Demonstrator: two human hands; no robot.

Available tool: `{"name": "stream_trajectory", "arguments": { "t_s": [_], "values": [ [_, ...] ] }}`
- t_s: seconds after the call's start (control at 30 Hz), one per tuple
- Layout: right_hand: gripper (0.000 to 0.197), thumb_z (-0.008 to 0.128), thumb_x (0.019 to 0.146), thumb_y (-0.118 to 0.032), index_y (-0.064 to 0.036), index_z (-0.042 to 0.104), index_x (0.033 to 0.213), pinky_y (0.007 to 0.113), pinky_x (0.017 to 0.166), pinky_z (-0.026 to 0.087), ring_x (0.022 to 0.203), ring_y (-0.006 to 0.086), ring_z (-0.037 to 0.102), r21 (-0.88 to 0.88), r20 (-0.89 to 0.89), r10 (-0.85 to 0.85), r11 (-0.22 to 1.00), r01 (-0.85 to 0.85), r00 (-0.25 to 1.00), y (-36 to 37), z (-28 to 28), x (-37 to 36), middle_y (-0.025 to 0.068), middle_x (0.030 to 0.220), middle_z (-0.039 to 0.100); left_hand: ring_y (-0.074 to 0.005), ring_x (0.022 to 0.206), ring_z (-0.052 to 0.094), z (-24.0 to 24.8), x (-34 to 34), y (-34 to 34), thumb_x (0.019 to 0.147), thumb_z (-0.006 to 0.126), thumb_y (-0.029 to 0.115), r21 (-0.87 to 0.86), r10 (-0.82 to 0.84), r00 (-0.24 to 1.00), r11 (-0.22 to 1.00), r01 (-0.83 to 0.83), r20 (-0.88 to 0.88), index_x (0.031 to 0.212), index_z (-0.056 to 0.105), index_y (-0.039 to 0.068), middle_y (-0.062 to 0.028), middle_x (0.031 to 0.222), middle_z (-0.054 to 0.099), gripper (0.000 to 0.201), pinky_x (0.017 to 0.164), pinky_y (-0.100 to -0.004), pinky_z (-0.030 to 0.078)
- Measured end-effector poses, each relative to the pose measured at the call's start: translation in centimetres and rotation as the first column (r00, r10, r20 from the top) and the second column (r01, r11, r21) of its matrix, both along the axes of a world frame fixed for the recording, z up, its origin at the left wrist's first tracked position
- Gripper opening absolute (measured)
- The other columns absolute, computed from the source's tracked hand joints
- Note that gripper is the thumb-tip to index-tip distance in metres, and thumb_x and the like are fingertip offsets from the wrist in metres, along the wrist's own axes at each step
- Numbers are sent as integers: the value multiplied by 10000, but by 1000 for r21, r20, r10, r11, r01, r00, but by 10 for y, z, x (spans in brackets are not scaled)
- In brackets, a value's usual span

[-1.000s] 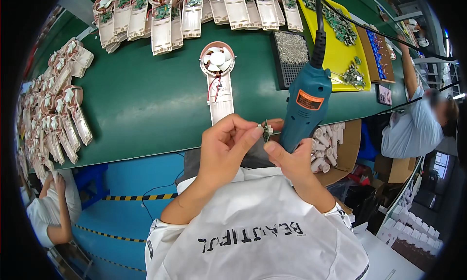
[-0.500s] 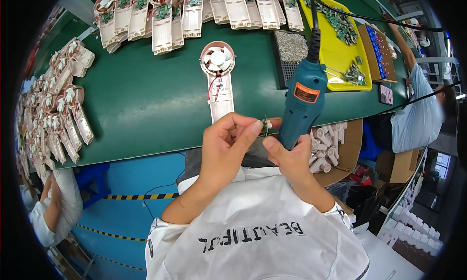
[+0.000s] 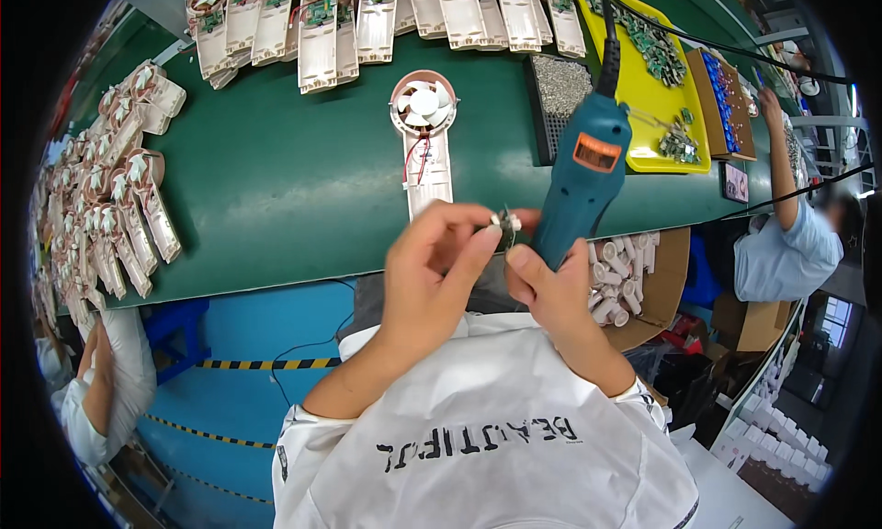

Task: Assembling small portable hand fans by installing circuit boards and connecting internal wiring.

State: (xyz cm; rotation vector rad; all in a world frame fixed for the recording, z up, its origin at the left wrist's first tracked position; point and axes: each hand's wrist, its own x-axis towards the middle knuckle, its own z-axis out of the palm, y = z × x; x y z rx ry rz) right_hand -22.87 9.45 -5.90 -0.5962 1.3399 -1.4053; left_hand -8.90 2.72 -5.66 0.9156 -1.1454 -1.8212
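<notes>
My left hand pinches a small green circuit board with white connectors between thumb and fingertips. My right hand is wrapped round the lower part of a teal electric screwdriver, whose cord end points away from me. The fingertips of that hand come close to the board's right side; whether they touch it I cannot tell. Just beyond my left hand, a pale fan housing lies on the green table, with a round white fan at its far end and red and black wires on it. My left fingers cover its near end.
More housings with boards line the table's far side, and several fan housings pile up at left. A black screw tray, a yellow tray of boards and a box of blue parts stand right. Co-workers sit at both sides.
The circuit board has turned in my fingers, so more of its white connectors show. The table scene has shifted slightly in view. Both hands keep their holds.
</notes>
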Motion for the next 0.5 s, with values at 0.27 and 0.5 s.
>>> {"name": "stream_trajectory", "arguments": {
  "t_s": [0.27,0.5],
  "values": [
    [343,667,858,-35,10,535,1172,207,387,306,433,43,398,-40,342,67,998,-57,937,-26,0,-16,95,1063,645,-157,763,528,-14,27,-58,758,742,-8,-691,340,774,703,169,535,1184,646,81,-62,1030,529,446,651,-278,453],
    [353,647,854,-12,21,528,1185,198,385,313,432,38,399,-39,248,103,995,-96,963,-36,0,-17,143,1086,657,-157,742,605,-30,27,-82,788,692,-61,-754,225,883,627,193,413,986,692,10,-78,974,555,210,637,-273,499]
  ]
}}
